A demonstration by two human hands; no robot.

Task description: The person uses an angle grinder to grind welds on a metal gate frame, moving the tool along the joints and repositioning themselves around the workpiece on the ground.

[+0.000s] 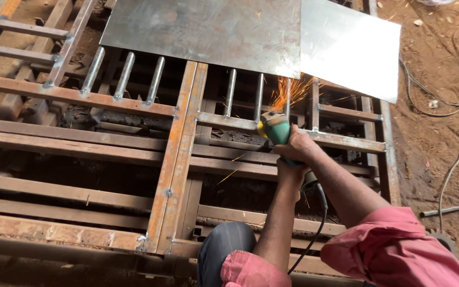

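Both my right hand (297,146) and left hand (289,171) grip tight around the green angle grinder (275,127), steadying it so its disc bites the gate frame's vertical bar (288,98) under the steel sheet (208,32).

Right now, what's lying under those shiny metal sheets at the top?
The metal sheets rest on the rusty steel frame; round bars poke out below their edge. The frame parts beneath are covered.
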